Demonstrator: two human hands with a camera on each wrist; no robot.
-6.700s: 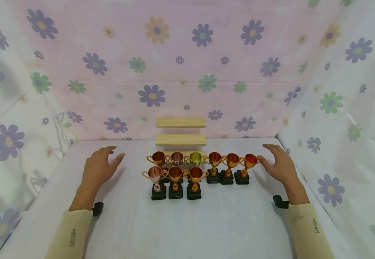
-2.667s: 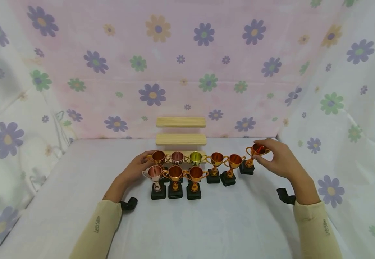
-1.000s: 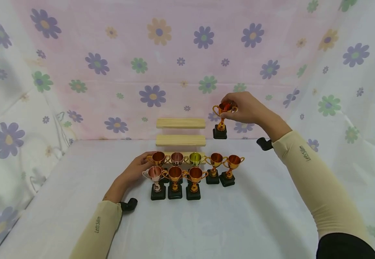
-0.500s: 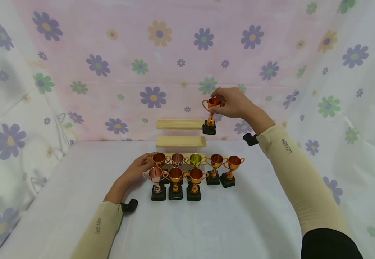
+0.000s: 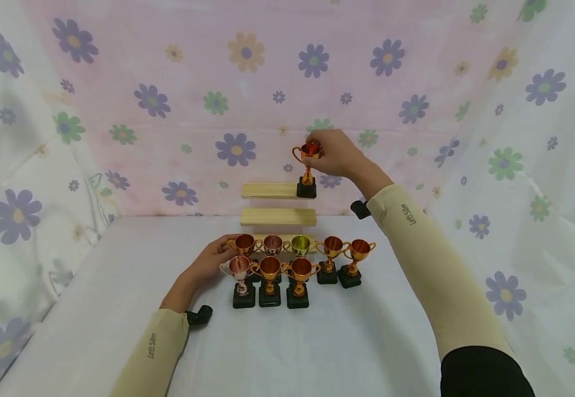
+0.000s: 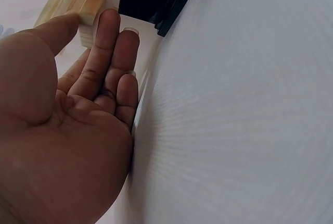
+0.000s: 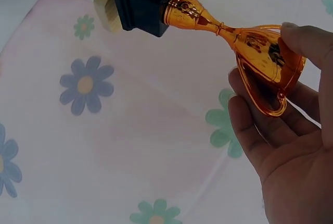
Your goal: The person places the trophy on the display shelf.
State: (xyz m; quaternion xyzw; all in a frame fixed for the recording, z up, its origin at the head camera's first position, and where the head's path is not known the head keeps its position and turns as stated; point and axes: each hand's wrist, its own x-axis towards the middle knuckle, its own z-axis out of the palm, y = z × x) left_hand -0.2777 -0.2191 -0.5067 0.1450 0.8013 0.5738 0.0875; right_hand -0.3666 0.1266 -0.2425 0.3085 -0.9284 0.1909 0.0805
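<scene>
My right hand pinches a small gold trophy by its cup, thumb in front and fingers behind. The trophy is upright, its black base at the right end of the wooden stand's top step; I cannot tell whether it rests there. In the right wrist view the base overlaps the wood. My left hand lies low by the stand's left end, partly behind the trophies. In the left wrist view its thumb touches the wood, with the other fingers fairly straight.
Two more trophies stand right of the stand. In front of it are two short rows of trophies, one pinkish silver and one yellow-green inside. They partly hide the lowest step. A flowered cloth hangs behind.
My right hand has picked up the rightmost trophy, raised it, and carried it left to the top step. My left hand has moved in to the stand and stayed there.
</scene>
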